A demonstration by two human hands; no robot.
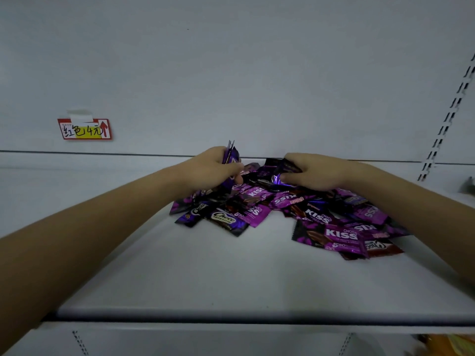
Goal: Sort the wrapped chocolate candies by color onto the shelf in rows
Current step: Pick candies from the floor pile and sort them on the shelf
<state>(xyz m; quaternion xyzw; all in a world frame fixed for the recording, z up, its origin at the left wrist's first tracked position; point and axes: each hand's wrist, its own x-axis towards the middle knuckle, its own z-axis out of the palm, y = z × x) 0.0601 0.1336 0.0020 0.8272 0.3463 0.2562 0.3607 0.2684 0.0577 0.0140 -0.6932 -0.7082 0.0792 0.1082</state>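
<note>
Left hand (pixel 210 168) grips a purple candy bundle (pixel 231 153); right hand (pixel 318 173) pinches a dark candy (pixel 289 167) at twelve o'clock of the pile (pixel 303 211). Lift singly, matching colour.

Two grips: left grip (pixel 210 170), right grip (pixel 318 173). One shelf (pixel 231 278). One candy pile (pixel 295 209) on it, 12 to 2 o'clock; total uncountable, wrappers overlap. Magenta Kiss wrappers (pixel 340 235): seven logos legible. Dark purple Choco wrappers (pixel 224 219): two legible, at the pile's 8 o'clock. One red-brown Choco wrapper (pixel 383 246) at the pile's 4 o'clock. Left grip holds purple wrappers (pixel 231 152), at least two, exact number unclear. Right grip pinches one dark wrapper (pixel 289 164). One price tag (pixel 84 129) at 10 o'clock. One slotted upright (pixel 447 119) at 2 o'clock.
</note>
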